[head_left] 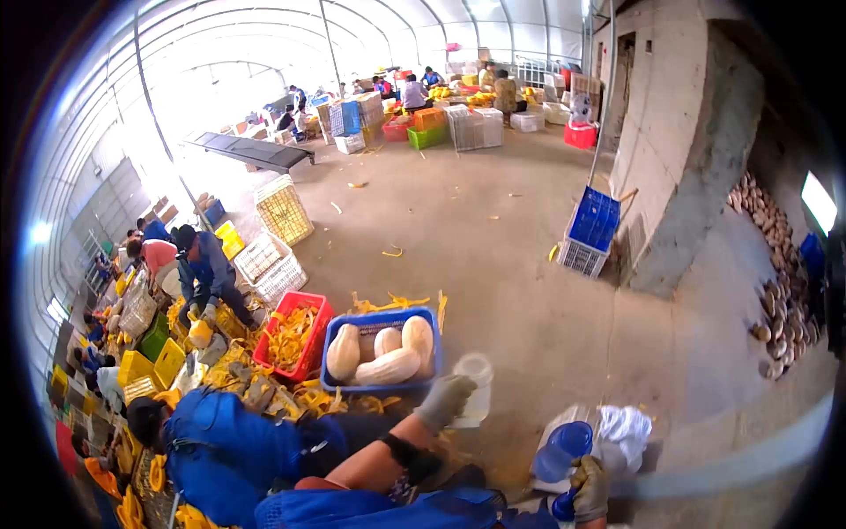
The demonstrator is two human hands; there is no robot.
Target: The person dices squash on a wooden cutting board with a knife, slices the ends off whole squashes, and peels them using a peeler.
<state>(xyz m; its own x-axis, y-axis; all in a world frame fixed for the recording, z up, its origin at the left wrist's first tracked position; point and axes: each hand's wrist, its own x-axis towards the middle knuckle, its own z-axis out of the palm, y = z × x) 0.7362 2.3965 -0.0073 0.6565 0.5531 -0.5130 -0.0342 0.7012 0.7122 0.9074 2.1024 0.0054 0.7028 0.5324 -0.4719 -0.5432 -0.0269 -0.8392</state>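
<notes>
Clear container (477,398), left hand (446,402) gripping it (right hand (589,489): grip unclear), hangs beside a blue crate (359,388).

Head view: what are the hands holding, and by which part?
Left hand holds a clear container by its side. Right hand is by a blue container; whether it grips that cannot be told.

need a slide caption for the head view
Gloved left hand holds clear container beside blue crate of pale gourds.

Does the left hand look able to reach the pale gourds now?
Probably yes: the left hand is beside the blue crate, and nothing covers the pale gourds, though that hand seems to hold a clear container.
</notes>
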